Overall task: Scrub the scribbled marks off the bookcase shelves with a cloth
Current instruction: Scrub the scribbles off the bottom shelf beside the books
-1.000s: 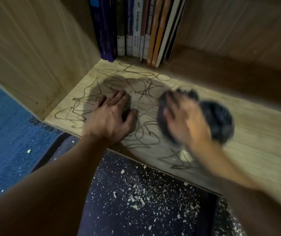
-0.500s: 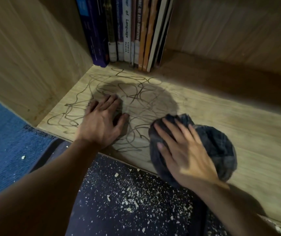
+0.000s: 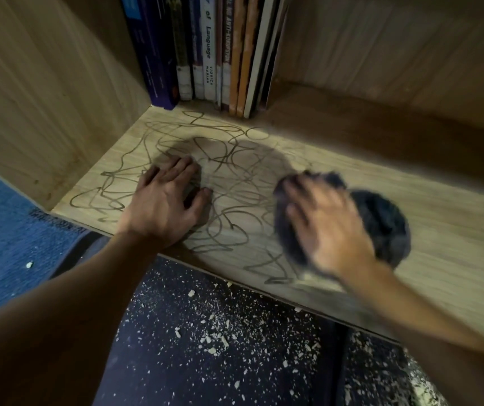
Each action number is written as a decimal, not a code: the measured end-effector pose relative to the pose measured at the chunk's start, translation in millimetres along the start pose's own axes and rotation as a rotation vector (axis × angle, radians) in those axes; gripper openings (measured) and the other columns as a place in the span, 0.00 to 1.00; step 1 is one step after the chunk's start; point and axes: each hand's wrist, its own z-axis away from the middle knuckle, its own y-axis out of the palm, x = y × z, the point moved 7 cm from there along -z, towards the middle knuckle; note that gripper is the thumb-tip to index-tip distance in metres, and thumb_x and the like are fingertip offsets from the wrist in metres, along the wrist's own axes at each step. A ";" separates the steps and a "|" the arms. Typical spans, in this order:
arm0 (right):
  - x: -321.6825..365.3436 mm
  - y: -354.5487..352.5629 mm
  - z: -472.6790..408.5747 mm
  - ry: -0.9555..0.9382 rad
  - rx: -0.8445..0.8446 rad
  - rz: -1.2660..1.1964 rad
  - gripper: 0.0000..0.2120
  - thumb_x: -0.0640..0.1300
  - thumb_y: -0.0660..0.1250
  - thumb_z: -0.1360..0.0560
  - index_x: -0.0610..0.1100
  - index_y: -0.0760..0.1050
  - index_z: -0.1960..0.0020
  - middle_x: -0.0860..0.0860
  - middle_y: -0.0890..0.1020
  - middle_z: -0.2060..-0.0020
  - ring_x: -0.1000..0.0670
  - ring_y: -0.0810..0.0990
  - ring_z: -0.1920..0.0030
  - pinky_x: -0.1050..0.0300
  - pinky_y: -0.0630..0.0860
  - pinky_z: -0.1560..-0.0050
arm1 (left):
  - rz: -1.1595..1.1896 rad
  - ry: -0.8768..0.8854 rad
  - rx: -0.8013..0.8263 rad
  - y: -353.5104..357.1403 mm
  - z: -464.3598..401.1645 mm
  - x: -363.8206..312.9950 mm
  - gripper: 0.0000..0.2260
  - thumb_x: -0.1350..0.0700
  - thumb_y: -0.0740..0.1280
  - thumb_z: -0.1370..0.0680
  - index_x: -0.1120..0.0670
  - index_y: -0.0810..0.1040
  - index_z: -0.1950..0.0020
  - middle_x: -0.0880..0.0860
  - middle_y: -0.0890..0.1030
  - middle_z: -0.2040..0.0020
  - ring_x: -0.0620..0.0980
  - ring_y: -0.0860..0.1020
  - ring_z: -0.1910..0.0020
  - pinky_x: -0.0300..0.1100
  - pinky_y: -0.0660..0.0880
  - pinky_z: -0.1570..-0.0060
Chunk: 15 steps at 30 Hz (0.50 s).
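My right hand (image 3: 327,227) was blurred, fingers spread flat, pressing the dark cloth (image 3: 381,227) onto the shelf (image 3: 454,230); the cloth's middle lay hidden beneath my palm. My left hand (image 3: 167,206) rested open and flat among the scribbled marks (image 3: 234,183), which ran between both hands and under the cloth's near edge. Beyond my left fingers stood a row of books (image 3: 205,54), tops cut off. Bare wood stretched right of the cloth; the shelf's front edge ran just behind my wrists.
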 end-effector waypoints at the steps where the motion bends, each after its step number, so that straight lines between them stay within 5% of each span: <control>1: -24.6 -3.6 -25.4 0.112 -0.021 0.020 0.27 0.58 0.41 0.20 0.52 0.59 0.24 0.50 0.61 0.24 0.46 0.57 0.25 0.44 0.52 0.25 | 0.000 0.000 -0.007 0.0 0.1 -0.4 0.32 0.36 0.50 0.26 0.51 0.68 0.27 0.49 0.65 0.25 0.48 0.61 0.25 0.48 0.53 0.26; 4: -27.8 -1.2 -41.3 0.287 -0.019 0.018 0.25 0.56 0.43 0.19 0.51 0.56 0.23 0.50 0.59 0.24 0.45 0.55 0.25 0.43 0.51 0.25 | -0.006 0.003 -0.023 -0.1 -0.9 -0.2 0.32 0.36 0.51 0.26 0.51 0.69 0.28 0.50 0.66 0.26 0.48 0.61 0.26 0.49 0.54 0.26; 9: 55.7 6.7 33.3 -0.056 0.064 -0.035 0.28 0.58 0.36 0.21 0.54 0.54 0.23 0.54 0.56 0.23 0.49 0.51 0.23 0.48 0.44 0.25 | -0.013 0.006 0.000 1.2 -0.1 0.2 0.31 0.37 0.52 0.25 0.51 0.68 0.27 0.50 0.65 0.25 0.47 0.60 0.25 0.49 0.54 0.26; 13: 2.2 3.2 -47.2 0.199 0.119 0.002 0.25 0.56 0.40 0.18 0.53 0.46 0.22 0.51 0.49 0.22 0.45 0.43 0.23 0.41 0.41 0.25 | -0.009 -0.003 0.004 0.5 -0.4 0.0 0.31 0.37 0.52 0.25 0.51 0.67 0.26 0.49 0.64 0.25 0.46 0.59 0.25 0.48 0.52 0.26; 15: 28.9 12.4 -26.3 0.149 0.086 0.009 0.27 0.57 0.35 0.20 0.53 0.39 0.22 0.50 0.44 0.22 0.42 0.39 0.23 0.37 0.39 0.26 | -0.011 -0.008 0.011 1.5 -0.2 2.2 0.31 0.37 0.52 0.25 0.51 0.66 0.26 0.48 0.64 0.25 0.46 0.59 0.25 0.48 0.52 0.26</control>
